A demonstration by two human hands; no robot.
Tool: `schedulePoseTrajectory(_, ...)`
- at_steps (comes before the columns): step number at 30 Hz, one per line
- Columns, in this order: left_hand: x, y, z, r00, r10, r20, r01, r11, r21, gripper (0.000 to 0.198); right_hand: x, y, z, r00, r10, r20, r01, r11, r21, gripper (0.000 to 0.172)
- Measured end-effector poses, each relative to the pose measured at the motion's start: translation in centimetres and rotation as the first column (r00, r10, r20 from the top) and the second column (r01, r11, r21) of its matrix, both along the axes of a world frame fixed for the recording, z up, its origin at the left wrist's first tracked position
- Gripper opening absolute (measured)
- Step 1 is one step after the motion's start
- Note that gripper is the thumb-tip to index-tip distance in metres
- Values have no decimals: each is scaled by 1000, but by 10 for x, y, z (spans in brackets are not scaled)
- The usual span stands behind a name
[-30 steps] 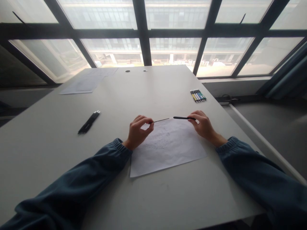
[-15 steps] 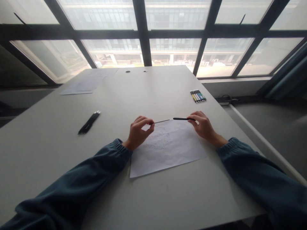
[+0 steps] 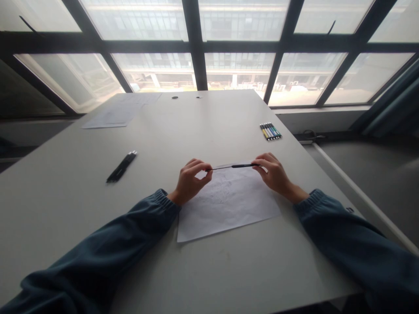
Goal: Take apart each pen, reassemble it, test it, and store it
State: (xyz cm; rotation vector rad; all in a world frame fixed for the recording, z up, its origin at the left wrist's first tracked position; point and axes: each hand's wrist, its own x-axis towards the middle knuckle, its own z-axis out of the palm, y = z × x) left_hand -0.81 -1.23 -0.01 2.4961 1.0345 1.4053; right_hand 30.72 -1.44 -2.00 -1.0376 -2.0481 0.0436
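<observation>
We note two black pens [image 3: 121, 167] lying side by side, left of centre on the grey table [image 3: 65, 209]. A row of coloured markers [image 3: 270, 131] sits right of centre, near the table's edge. Loose sheets [image 3: 114, 114] rest at upper left. Dark window frames [image 3: 196, 43] span the top.

Left sleeve [image 3: 98, 257]: dark teal-blue, soft matte cloth like a sweatshirt's, cut loose, with broad, shallow folds along its length.
Left cuff [image 3: 162, 201]: ribbed, gathered band in the same teal-blue, narrower than the sleeve behind it and snug at the wrist.
Right sleeve [image 3: 356, 257]: the same dark teal-blue cloth, equally roomy, creased in long soft ridges.
Right cuff [image 3: 309, 199]: matching ribbed band, bunched into small pleats where it meets the wrist.
Left hand [image 3: 191, 181]: bare beyond the cuff.
Right hand [image 3: 273, 174]: bare beyond the cuff.
</observation>
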Motion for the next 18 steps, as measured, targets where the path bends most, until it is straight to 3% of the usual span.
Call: schedulePoseTrajectory(18,2,0,-1,998,-60,6,60,998,-34,4,-36,-5,2,994,57,88,-63,996,57,11)
